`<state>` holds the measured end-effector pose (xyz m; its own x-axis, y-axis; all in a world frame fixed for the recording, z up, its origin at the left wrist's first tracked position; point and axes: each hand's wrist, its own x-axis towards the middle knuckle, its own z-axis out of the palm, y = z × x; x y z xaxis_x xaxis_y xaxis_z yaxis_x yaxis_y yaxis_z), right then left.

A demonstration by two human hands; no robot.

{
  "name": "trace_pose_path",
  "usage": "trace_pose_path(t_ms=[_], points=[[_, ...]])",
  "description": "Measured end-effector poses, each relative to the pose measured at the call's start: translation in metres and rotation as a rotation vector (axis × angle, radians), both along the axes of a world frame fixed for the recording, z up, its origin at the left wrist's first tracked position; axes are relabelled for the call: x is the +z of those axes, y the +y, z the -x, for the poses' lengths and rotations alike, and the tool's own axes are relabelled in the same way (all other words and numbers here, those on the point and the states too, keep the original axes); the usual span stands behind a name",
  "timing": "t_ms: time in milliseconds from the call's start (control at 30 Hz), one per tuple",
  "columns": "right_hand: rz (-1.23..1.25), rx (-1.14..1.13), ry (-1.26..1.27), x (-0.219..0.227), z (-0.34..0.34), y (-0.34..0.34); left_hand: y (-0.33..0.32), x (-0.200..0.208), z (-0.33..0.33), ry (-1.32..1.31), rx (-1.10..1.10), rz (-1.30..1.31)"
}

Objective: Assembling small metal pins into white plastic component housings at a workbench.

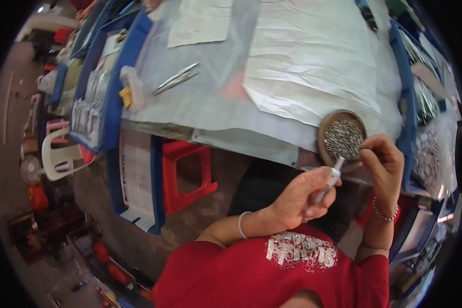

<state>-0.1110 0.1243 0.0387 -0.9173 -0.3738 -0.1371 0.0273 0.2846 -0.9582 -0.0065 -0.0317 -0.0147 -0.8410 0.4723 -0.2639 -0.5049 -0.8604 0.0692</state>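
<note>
My left hand (308,197) is closed around a slim white and silver piece (331,179), held upright at a tilt. Its kind is not clear; its upper end reaches the near rim of a round brown bowl (322,137). Small metal parts (345,138) fill that bowl, which stands at the table's front edge. At the bowl's right side, my right hand (384,160) has thumb and forefinger pinched together. Whatever lies between those fingertips, if anything, is too small to make out.
White paper sheets (313,61) cover the table. Several slim silver pieces (176,78) lie on the left. Blue trays of metal parts stand at the left (110,87) and right (406,97). Below are a red stool (210,187) and a white chair (47,154).
</note>
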Motion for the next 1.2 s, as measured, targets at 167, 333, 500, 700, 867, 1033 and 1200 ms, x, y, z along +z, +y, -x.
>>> trace_pose_path(t_ms=[167,333,500,700,867,1033,1200], points=[[0.321,0.158,-0.378,-0.002,-0.015,-0.004,-0.005,0.001,-0.003,-0.069,0.043,-0.029],[0.378,0.248,-0.376,0.0,-0.027,-0.001,-0.002,0.0,-0.001,-0.065,0.01,-0.041],[0.402,0.263,-0.41,0.002,-0.028,-0.004,0.003,0.002,-0.004,-0.11,-0.002,-0.005],[0.413,0.193,-0.307,0.0,-0.032,-0.007,0.006,0.005,-0.003,-0.031,0.046,0.055],[0.203,0.227,-0.069,-0.003,-0.036,-0.006,0.007,0.008,-0.001,-0.023,0.049,0.201],[0.243,0.178,-0.256,0.001,-0.035,-0.006,0.005,0.006,0.0,0.044,0.011,0.258],[0.297,0.395,-0.43,-0.002,-0.025,0.007,0.007,0.008,-0.003,0.055,-0.045,0.15]])
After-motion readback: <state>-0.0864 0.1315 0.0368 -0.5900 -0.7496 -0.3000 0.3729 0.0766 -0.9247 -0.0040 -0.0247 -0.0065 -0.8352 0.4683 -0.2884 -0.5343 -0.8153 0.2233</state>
